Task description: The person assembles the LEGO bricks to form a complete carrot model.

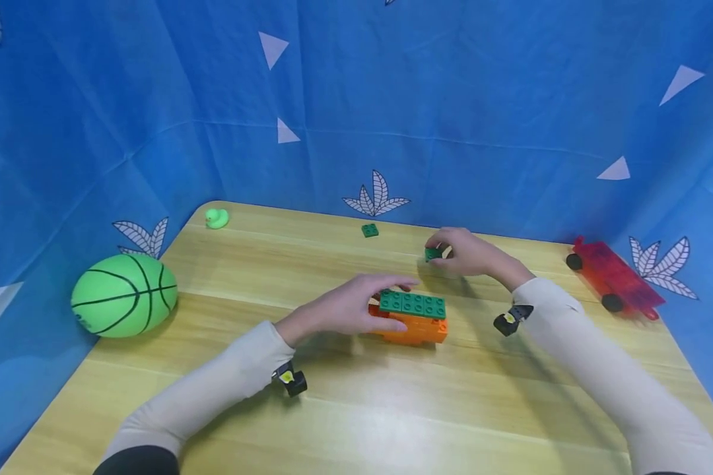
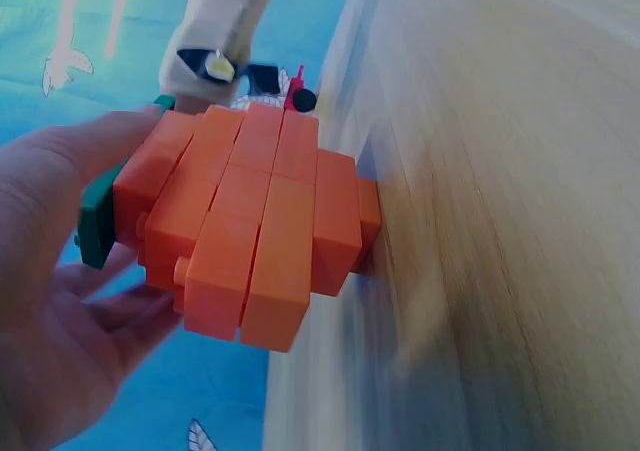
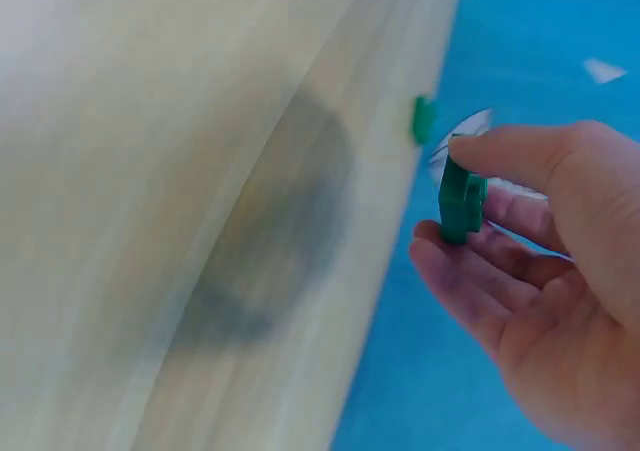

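Observation:
An orange build of stacked toy bricks [image 1: 414, 330] sits on the table, with green studded bricks [image 1: 412, 304] across its top. My left hand [image 1: 359, 307] holds its left end, thumb along the near side and fingers over the far side. The left wrist view shows the stepped orange bricks [image 2: 245, 221] close up, the hand curving around their green side. Farther back and to the right, my right hand [image 1: 463, 253] pinches a small green brick [image 3: 458, 203] between thumb and fingers, above the tabletop.
Another small green brick [image 1: 370, 230] lies near the table's back edge. A green toy duck [image 1: 216, 218] sits at the back left corner, a green ball [image 1: 125, 295] at the left edge. On the right stands a red toy car [image 1: 614, 277]. Blue cloth [image 1: 356, 86] hangs behind.

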Demonstrator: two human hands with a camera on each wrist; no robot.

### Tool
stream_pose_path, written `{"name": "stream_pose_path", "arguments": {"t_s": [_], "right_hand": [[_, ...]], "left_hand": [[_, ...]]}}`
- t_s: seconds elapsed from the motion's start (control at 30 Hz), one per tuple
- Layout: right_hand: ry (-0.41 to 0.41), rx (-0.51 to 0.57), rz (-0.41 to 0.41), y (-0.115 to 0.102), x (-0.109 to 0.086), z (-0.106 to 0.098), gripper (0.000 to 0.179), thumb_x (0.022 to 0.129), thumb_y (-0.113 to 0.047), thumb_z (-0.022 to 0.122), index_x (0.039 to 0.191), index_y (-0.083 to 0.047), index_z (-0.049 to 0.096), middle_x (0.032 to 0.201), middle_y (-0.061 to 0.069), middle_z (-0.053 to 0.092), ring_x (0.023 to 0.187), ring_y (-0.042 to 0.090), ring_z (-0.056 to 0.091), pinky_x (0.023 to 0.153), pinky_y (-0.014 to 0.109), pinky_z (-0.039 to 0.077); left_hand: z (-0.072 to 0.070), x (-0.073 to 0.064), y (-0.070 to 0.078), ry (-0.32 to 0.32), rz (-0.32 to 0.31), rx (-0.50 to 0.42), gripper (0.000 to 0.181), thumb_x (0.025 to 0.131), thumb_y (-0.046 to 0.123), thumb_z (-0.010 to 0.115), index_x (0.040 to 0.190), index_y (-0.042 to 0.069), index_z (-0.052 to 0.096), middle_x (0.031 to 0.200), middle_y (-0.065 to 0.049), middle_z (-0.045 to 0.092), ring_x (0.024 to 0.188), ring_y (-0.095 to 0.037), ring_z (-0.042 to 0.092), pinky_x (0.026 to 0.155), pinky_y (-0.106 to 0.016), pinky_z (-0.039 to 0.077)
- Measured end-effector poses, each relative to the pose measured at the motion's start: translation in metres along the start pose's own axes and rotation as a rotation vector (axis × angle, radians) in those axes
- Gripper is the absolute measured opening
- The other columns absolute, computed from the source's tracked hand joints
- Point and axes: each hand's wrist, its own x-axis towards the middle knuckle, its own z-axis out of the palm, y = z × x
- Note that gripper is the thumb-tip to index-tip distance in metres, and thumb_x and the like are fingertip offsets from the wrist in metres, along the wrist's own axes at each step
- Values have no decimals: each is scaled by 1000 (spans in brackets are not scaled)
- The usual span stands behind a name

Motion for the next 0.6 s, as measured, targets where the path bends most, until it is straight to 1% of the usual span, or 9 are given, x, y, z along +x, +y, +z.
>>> {"name": "stream_pose_path", "arguments": {"t_s": [0.07,0.13,0.2,0.27,0.37,0.43,0.53,0.6], "right_hand": [[12,44,-13,-8,-17,-5,38,97,-15,70,129,4,65,123,19,68,109,34,69,86,44,62],[27,82,-33,-16,-33,-11,36,96,-14,72,128,2,65,122,16,69,109,31,69,85,42,63],[45,115,-56,-24,-47,-16,35,95,-14,73,127,-1,67,120,12,70,107,28,69,84,39,63],[67,150,-89,-32,-61,-19,32,95,-13,74,125,-4,68,119,9,71,106,25,69,84,36,63],[103,209,-140,-42,-78,-18,31,93,-10,75,123,-8,69,117,5,72,103,18,69,82,31,63],[118,255,-167,-49,-86,-15,30,92,-8,76,121,-8,69,115,5,72,101,13,69,80,29,63],[128,309,-178,-57,-94,-8,29,91,-7,77,119,-9,70,113,4,73,97,8,67,78,26,62],[132,335,-179,-62,-97,-4,29,91,-6,77,118,-9,70,112,4,73,96,6,67,77,27,62]], "left_hand": [[0,0,3,24,63,17,62,94,43,74,150,32,50,147,9,57,126,-9,58,108,-33,51],[0,1,5,47,121,37,58,95,43,72,149,34,51,147,8,57,129,-12,57,111,-36,50],[-1,4,8,59,165,62,52,97,43,70,146,33,56,142,7,60,128,-12,58,110,-34,50],[-1,7,10,59,194,80,47,98,41,69,143,29,60,139,7,63,127,-11,58,109,-31,50],[0,10,11,53,213,92,43,98,36,70,139,25,64,134,7,65,122,-6,59,106,-26,51],[1,11,11,46,213,96,39,98,32,71,136,23,66,133,5,67,120,-6,60,104,-24,51],[2,9,11,42,205,97,35,98,27,71,132,22,69,130,4,68,116,-6,61,100,-22,53],[3,8,12,52,200,96,31,98,26,72,128,21,71,127,5,69,112,-6,62,96,-21,54]]}}
